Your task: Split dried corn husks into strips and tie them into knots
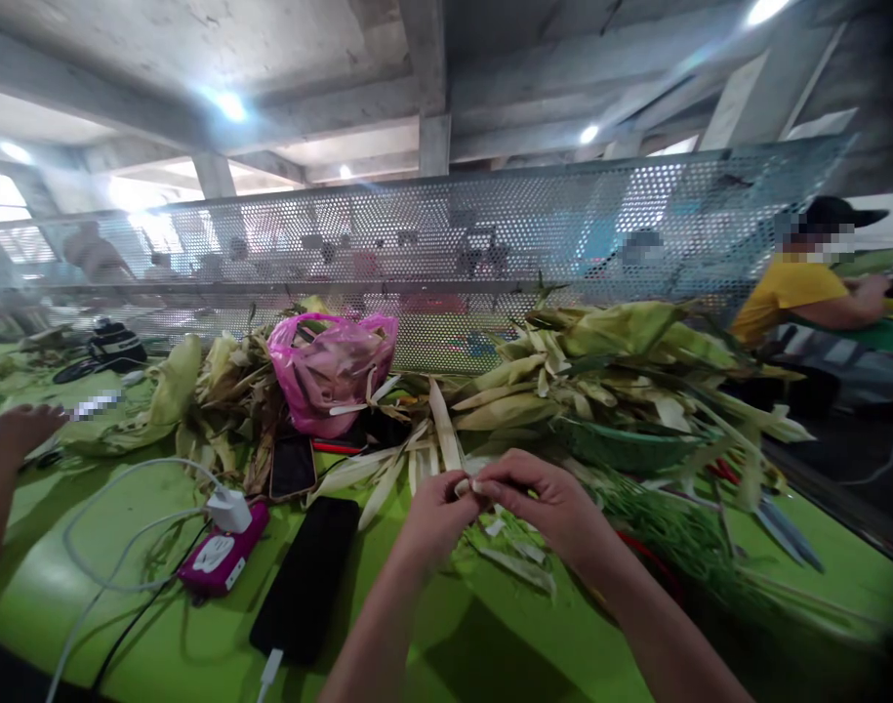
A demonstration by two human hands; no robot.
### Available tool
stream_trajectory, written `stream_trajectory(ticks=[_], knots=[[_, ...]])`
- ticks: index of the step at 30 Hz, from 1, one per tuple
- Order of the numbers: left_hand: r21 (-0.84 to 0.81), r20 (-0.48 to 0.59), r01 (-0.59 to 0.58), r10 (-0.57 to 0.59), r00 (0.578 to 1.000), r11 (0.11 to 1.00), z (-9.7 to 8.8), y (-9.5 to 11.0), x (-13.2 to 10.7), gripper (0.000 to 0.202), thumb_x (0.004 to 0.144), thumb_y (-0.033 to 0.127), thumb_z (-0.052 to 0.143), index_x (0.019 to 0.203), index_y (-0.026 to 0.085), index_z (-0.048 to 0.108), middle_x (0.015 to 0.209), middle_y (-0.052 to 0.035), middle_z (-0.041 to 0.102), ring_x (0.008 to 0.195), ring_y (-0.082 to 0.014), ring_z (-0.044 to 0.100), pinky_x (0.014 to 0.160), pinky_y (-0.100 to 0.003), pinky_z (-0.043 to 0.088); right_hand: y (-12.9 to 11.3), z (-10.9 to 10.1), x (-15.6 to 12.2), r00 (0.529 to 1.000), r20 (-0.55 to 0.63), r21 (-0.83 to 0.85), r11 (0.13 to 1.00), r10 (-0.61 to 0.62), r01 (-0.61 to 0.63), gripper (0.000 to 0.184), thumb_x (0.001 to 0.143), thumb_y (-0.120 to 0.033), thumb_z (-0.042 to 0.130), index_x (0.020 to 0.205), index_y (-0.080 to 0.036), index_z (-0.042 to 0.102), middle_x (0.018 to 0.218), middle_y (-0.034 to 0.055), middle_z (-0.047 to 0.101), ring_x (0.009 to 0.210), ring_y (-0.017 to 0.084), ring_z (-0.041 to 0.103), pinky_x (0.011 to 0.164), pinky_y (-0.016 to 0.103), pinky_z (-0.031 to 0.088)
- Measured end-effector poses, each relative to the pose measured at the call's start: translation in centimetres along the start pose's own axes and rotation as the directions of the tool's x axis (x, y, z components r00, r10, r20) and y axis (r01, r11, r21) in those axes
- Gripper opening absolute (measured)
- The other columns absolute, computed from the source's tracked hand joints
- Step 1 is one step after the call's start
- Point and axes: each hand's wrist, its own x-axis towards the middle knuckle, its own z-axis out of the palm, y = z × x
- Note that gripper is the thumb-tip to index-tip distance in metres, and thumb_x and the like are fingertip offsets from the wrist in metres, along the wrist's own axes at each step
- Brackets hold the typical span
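Note:
My left hand and my right hand meet over the green table, fingertips pinched together on a small pale strip of leaf. Just beyond them lies a fan of pale palm-leaf strips. A big heap of green and yellow leaves rests over a green basket to the right. Leaf scraps lie under my hands.
A black phone on a cable, a pink power strip with a white charger, another phone and a pink plastic bag lie to the left. Another person's hand rests far left. A person in yellow works at right. A perforated metal screen backs the table.

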Motion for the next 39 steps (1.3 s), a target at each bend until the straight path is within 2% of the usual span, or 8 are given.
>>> stream_trajectory(ticks=[4,8,16,21,25,29,35,39], knots=[[0.108,0.042,-0.029,0.025,0.999,0.994,-0.2,0.2,-0.2,0.024,0.074,0.035,0.06,0.065,0.016,0.048,0.058,0.0059,0.036,0.055,-0.0076,0.029,0.052,-0.023,0.021,-0.1,-0.2,0.1,1.0,0.007,-0.052,0.999,0.008,-0.007,0.017,0.085,-0.034,0.061,0.09,-0.021,0.071,0.081,0.0027,0.065,0.074,0.016,0.056,0.067,0.028,0.044],[0.192,0.051,-0.047,0.037,0.998,0.98,-0.1,0.6,-0.6,0.023,0.075,0.031,0.057,0.061,0.018,0.044,0.056,0.0062,0.034,0.054,-0.0076,0.029,0.051,-0.023,0.021,0.0,-0.2,0.0,0.999,-0.003,-0.015,0.998,0.053,-0.053,0.013,0.082,-0.032,0.064,0.081,-0.02,0.067,0.072,0.0002,0.064,0.067,0.014,0.054,0.061,0.025,0.043],[0.318,0.103,-0.127,0.099,0.99,0.94,-0.2,1.1,-1.0,0.017,0.076,0.028,0.054,0.065,0.017,0.047,0.06,0.0054,0.036,0.058,-0.0087,0.031,0.053,-0.022,0.024,0.6,-0.3,0.0,0.999,0.013,-0.013,0.999,0.042,-0.042,0.013,0.079,-0.033,0.067,0.079,-0.02,0.069,0.075,0.0005,0.063,0.072,0.016,0.056,0.067,0.027,0.043],[0.392,0.098,-0.127,0.096,0.991,0.911,-0.3,1.0,-1.0,0.015,0.077,0.027,0.053,0.067,0.017,0.048,0.062,0.0052,0.038,0.059,-0.0089,0.032,0.052,-0.022,0.025,0.3,-0.1,0.0,0.999,-0.024,-0.134,0.991,-0.022,0.019,0.007,0.08,-0.026,0.065,0.078,-0.02,0.069,0.076,0.001,0.062,0.072,0.016,0.058,0.067,0.027,0.043],[0.445,0.086,-0.123,0.095,0.992,0.887,-0.4,0.6,-0.7,0.014,0.077,0.028,0.054,0.069,0.017,0.052,0.061,0.0049,0.042,0.057,-0.0092,0.035,0.052,-0.022,0.026,-0.6,-0.3,-0.3,0.998,0.049,-0.212,0.976,-0.044,0.053,0.014,0.087,-0.022,0.055,0.085,-0.021,0.068,0.082,0.0029,0.063,0.077,0.017,0.059,0.07,0.028,0.044],[0.452,0.079,-0.124,0.099,0.992,0.884,-0.5,0.5,-0.6,0.015,0.077,0.029,0.056,0.07,0.016,0.055,0.062,0.0043,0.044,0.059,-0.0097,0.036,0.053,-0.022,0.027,-1.0,-0.4,-0.4,0.995,0.071,-0.22,0.971,-0.075,0.089,0.018,0.087,-0.018,0.051,0.088,-0.022,0.069,0.087,0.0043,0.063,0.081,0.018,0.059,0.074,0.03,0.046],[0.359,0.089,-0.085,0.057,0.994,0.929,-0.5,0.7,-0.7,0.019,0.077,0.033,0.057,0.074,0.015,0.057,0.063,0.0038,0.044,0.058,-0.0092,0.035,0.052,-0.021,0.026,-0.6,0.1,-0.3,0.995,-0.025,-0.203,0.975,-0.092,0.085,0.011,0.083,-0.02,0.058,0.087,-0.023,0.067,0.085,0.0034,0.065,0.08,0.018,0.06,0.073,0.03,0.047],[0.421,0.091,-0.103,0.071,0.993,0.901,-0.6,0.7,-0.8,0.018,0.076,0.031,0.058,0.067,0.016,0.052,0.06,0.0049,0.04,0.056,-0.009,0.033,0.051,-0.022,0.025,-0.5,0.0,-0.4,0.995,-0.01,-0.23,0.968,-0.103,0.097,0.009,0.08,-0.018,0.06,0.08,-0.022,0.068,0.08,0.0019,0.064,0.076,0.017,0.06,0.069,0.028,0.046]])
